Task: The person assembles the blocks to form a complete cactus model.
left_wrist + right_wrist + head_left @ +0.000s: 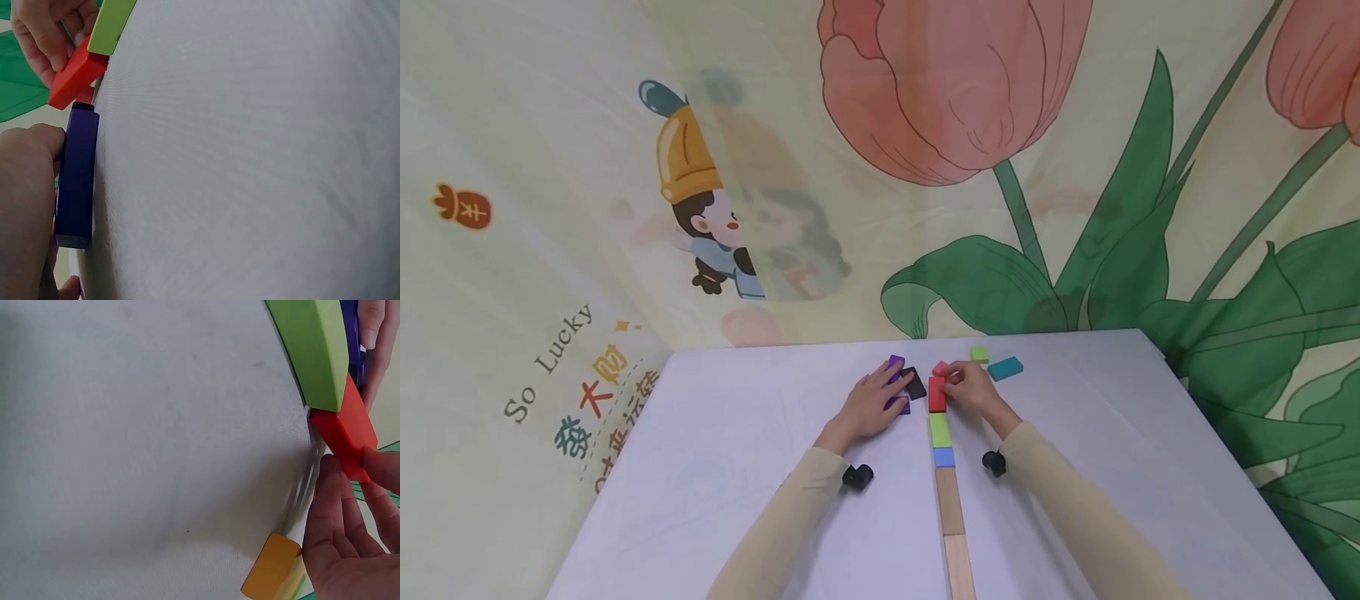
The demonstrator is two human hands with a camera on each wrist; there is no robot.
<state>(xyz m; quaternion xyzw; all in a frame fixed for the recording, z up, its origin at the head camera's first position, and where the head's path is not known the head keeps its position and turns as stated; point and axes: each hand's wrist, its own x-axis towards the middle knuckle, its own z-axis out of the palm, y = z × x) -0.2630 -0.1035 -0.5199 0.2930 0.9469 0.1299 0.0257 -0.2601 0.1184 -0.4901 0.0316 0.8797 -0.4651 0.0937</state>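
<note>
My right hand (973, 388) pinches a red block (937, 395) between thumb and fingers at the far end of a row of blocks. In the right wrist view, the red block (350, 434) tilts beside the end of a light green block (315, 356). My left hand (872, 402) lies with fingers spread over purple blocks (902, 406), touching them. Its fingertips are near a black block (914, 382). In the left wrist view the thumb is against the side of a purple block (77, 175). A smaller pinkish-red block (940, 367) sits just behind the red one.
Toward me the row continues with a green block (940, 431), a blue block (944, 457), a brown block (951, 500) and a pale wood block (959, 567). A teal block (1005, 368) and a small green block (979, 355) lie at back right. An orange block (272, 567) shows near the right hand.
</note>
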